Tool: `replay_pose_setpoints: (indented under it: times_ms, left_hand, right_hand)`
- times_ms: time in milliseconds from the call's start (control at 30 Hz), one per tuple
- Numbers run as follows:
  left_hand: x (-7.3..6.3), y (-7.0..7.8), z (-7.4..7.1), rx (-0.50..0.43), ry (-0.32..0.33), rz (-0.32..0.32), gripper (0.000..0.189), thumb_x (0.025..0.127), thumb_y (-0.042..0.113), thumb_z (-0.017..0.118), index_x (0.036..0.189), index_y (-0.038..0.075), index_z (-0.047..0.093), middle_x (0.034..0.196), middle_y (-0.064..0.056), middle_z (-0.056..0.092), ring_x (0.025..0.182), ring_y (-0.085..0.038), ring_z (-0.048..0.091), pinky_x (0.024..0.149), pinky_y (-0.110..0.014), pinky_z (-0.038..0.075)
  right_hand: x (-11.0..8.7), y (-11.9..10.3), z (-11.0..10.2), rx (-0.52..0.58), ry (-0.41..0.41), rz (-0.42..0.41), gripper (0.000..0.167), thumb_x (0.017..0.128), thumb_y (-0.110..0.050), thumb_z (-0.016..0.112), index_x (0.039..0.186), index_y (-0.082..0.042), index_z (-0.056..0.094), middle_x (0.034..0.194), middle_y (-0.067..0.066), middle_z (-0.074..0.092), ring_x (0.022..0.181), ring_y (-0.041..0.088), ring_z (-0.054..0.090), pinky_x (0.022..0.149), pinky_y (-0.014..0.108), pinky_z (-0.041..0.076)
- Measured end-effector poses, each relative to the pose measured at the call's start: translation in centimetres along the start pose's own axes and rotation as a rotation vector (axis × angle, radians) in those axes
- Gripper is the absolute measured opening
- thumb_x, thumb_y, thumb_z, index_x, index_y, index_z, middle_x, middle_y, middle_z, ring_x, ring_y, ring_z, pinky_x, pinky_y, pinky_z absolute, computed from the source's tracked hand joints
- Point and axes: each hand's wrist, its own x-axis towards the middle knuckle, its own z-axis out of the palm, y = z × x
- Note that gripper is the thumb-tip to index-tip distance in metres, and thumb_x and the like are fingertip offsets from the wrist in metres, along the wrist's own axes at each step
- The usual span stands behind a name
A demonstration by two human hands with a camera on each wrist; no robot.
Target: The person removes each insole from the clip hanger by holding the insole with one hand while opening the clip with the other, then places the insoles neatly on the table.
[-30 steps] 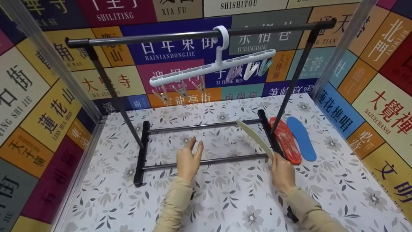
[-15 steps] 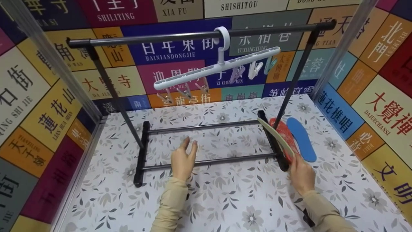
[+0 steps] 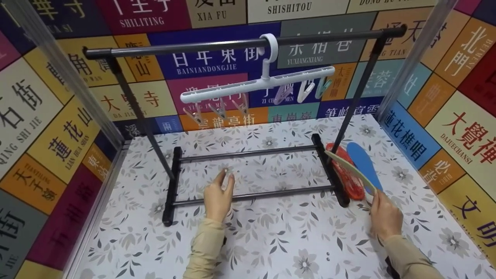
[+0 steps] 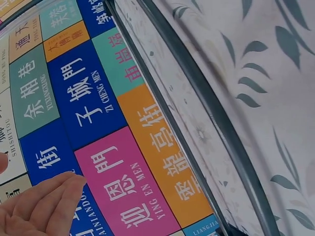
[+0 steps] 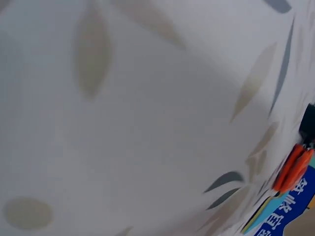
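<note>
My right hand [image 3: 387, 217] pinches a thin pale-yellow insole [image 3: 354, 171] by its near end, and the insole slants up and left from the fingers. Under it in the head view lies a red insole [image 3: 348, 185], partly covered. A blue insole [image 3: 364, 162] lies to the right of the red one. My left hand [image 3: 217, 199] hangs free near the rack's front lower bar [image 3: 279, 193], thumb and fingers apart. In the left wrist view, fingers of that left hand [image 4: 47, 206] show at the lower left. The right wrist view shows the red insole [image 5: 294, 169] at its edge.
A dark metal rack [image 3: 217, 46] spans the floral-patterned table [image 3: 271, 236]. From its top bar hangs a white hanger [image 3: 228, 90] with several clips, including a white clip [image 3: 306, 92]. A wall with printed signs [image 3: 217, 17] stands behind.
My right hand has moved right, carrying the pale-yellow insole from inside the rack to over the red and blue insoles. My left hand has drifted slightly left. The hanger has swung a little.
</note>
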Motion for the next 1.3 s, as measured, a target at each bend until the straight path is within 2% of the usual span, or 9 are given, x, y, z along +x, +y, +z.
replay_pose_setpoints:
  times_ms: [333,467,567,633,1033,1100,1167,1233,1300]
  left_hand:
    - [-1.0,-0.5,0.0,0.030,-0.026,-0.017,0.048,0.096,0.032,0.063,0.128,-0.003,0.063,0.120,-0.022,0.067,0.111,-0.037,0.066,0.095,-0.044,0.054]
    - [-1.6,-0.7,0.1,0.047,-0.046,-0.017,0.049,0.097,0.034,0.062,0.129,-0.003,0.063,0.112,-0.025,0.070,0.064,-0.026,0.071,0.086,-0.043,0.057]
    - [-1.9,-0.8,0.1,0.039,-0.069,-0.031,0.049,0.097,0.034,0.061,0.130,-0.003,0.062,0.086,-0.023,0.074,0.035,-0.009,0.048,0.065,-0.040,0.059]
    - [-2.2,-0.9,0.1,0.037,-0.076,-0.034,0.050,0.097,0.035,0.061,0.130,-0.003,0.062,0.081,-0.021,0.074,0.031,-0.001,0.040,0.058,-0.037,0.057]
    - [-2.7,-1.4,-0.3,0.041,-0.068,-0.047,0.049,0.098,0.035,0.061,0.129,-0.002,0.062,0.106,-0.022,0.073,0.031,0.001,0.019,0.061,-0.035,0.055]
    - [-2.7,-1.4,-0.4,0.042,-0.060,-0.052,0.048,0.097,0.035,0.061,0.128,-0.002,0.063,0.113,-0.021,0.071,0.030,-0.001,0.028,0.063,-0.036,0.057]
    - [-2.7,-1.5,-0.5,0.050,-0.040,-0.048,0.047,0.097,0.035,0.062,0.127,-0.002,0.064,0.113,-0.020,0.071,0.039,-0.012,0.054,0.072,-0.039,0.059]
    - [-2.7,-1.6,-0.6,0.057,-0.024,-0.042,0.046,0.096,0.035,0.063,0.125,-0.001,0.066,0.111,-0.021,0.072,0.065,-0.027,0.073,0.078,-0.043,0.059]
    - [-2.7,-1.7,-0.6,0.068,-0.008,-0.027,0.045,0.095,0.034,0.064,0.124,-0.001,0.066,0.114,-0.021,0.071,0.093,-0.036,0.073,0.085,-0.046,0.057]
  right_hand:
    - [-0.3,2.2,-1.2,-0.054,-0.068,0.065,0.029,0.103,-0.011,0.047,0.123,0.007,0.058,0.101,0.033,0.066,0.079,0.058,0.060,0.064,0.067,0.043]
    - [0.0,3.0,-1.5,-0.075,-0.049,0.057,0.030,0.103,-0.010,0.047,0.124,0.008,0.058,0.108,0.035,0.064,0.082,0.060,0.060,0.066,0.067,0.044]
    - [0.4,3.5,-1.6,-0.085,-0.047,0.070,0.030,0.103,-0.010,0.045,0.123,0.009,0.058,0.110,0.036,0.063,0.082,0.060,0.059,0.066,0.068,0.043]
    - [0.9,3.7,-1.7,-0.099,-0.053,0.085,0.031,0.104,-0.011,0.044,0.123,0.009,0.058,0.110,0.037,0.062,0.082,0.061,0.058,0.066,0.068,0.043]
    - [5.1,4.4,-0.2,-0.219,-0.199,0.190,0.036,0.107,-0.018,0.034,0.097,0.011,0.053,0.086,0.044,0.059,0.071,0.063,0.055,0.054,0.065,0.039]
    - [5.9,4.4,0.2,-0.229,-0.228,0.201,0.037,0.107,-0.019,0.034,0.094,0.011,0.052,0.087,0.044,0.059,0.071,0.062,0.056,0.054,0.063,0.040]
    - [6.7,4.4,0.4,-0.234,-0.252,0.208,0.038,0.107,-0.020,0.032,0.093,0.010,0.052,0.086,0.043,0.059,0.071,0.061,0.056,0.054,0.061,0.040]
    - [7.3,4.5,0.6,-0.240,-0.261,0.213,0.040,0.108,-0.020,0.030,0.093,0.011,0.051,0.085,0.043,0.059,0.070,0.061,0.056,0.053,0.061,0.040]
    - [7.7,4.5,1.0,-0.245,-0.257,0.209,0.040,0.107,-0.019,0.030,0.089,0.010,0.050,0.083,0.043,0.058,0.069,0.061,0.056,0.052,0.062,0.040]
